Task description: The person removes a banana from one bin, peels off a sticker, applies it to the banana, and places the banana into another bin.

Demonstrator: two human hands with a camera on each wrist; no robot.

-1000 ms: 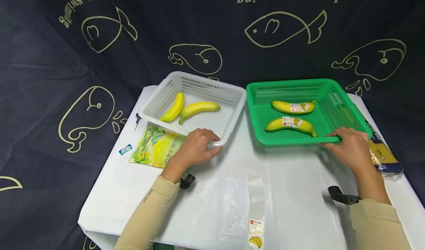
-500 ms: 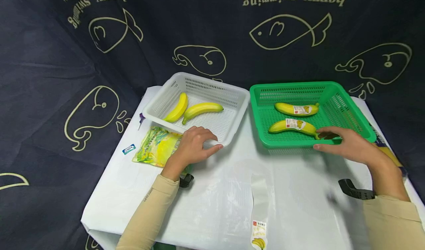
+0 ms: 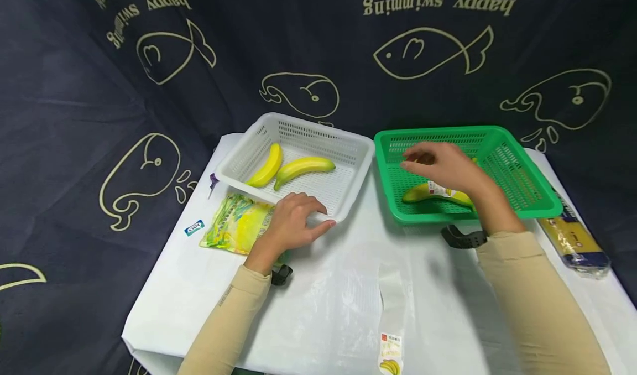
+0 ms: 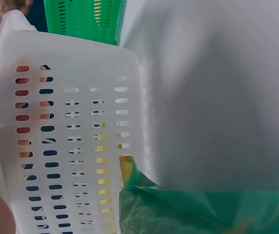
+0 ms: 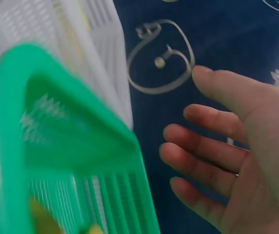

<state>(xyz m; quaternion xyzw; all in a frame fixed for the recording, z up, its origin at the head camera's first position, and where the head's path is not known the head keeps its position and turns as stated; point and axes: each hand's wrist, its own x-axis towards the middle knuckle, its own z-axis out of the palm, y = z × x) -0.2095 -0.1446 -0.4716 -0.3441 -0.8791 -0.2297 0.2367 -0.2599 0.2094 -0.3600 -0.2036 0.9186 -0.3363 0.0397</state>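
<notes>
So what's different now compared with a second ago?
The right hand let go of the green basket's near rim and moved up and left, and now hovers open over the labelled bananas inside it. The left hand stayed on the white basket's near corner. Baskets, the two plain bananas and the snack packet kept their places.

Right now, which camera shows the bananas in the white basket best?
The head view: both bananas lie whole inside the white basket. The left wrist view shows only yellow glints through the basket's wall holes. The right wrist view shows just a blurred yellow streak behind the white wall.
</notes>
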